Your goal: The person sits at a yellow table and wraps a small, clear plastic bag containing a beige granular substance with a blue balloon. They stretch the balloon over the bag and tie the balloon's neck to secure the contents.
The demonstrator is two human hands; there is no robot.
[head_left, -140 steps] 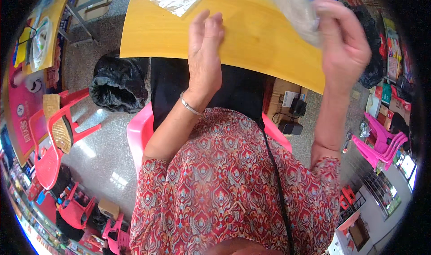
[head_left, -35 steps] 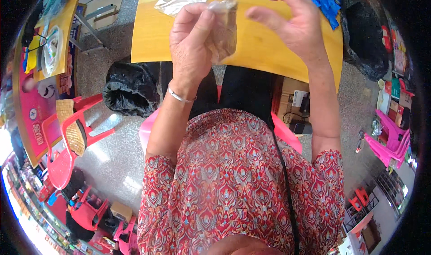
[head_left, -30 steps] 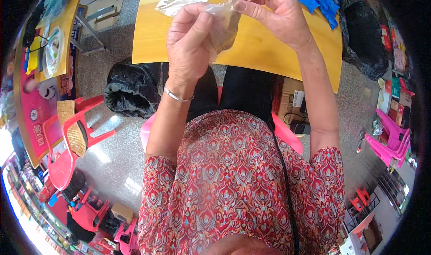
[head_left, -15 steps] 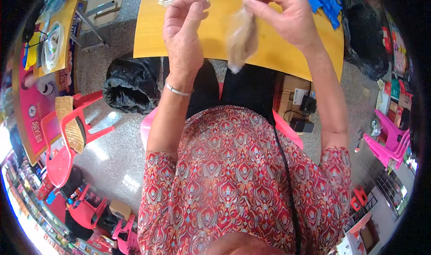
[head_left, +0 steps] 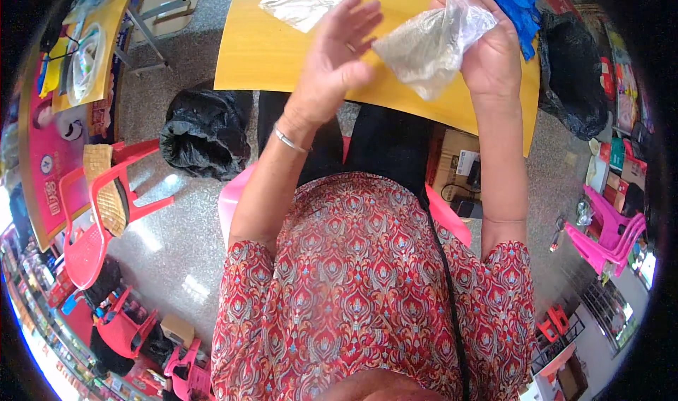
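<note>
Over the yellow table (head_left: 261, 58), a crumpled clear plastic bag (head_left: 431, 51) hangs from my right hand (head_left: 494, 66). Its top lies across my palm and fingers, and its wider end droops to the left; the bag hides part of my grip. My left hand (head_left: 332, 69), with a bracelet at its wrist, is raised close by on the left. Its fingers are spread and hold nothing. More thin clear plastic (head_left: 307, 2) lies flat on the table beyond my left hand. Bright blue plastic (head_left: 519, 13) sits bunched at the table's far right corner.
A black bag (head_left: 205, 133) stands gaping on the floor left of the table; another black bag (head_left: 575, 76) is to the right. At the left is a red chair (head_left: 88, 246) with a woven cushion. An open cardboard box (head_left: 452, 150) sits under the table.
The bag, dangling and narrow from my right fingertips earlier, is now spread wider across my right palm. My left hand has moved right, toward it, and its fingers have opened out.
</note>
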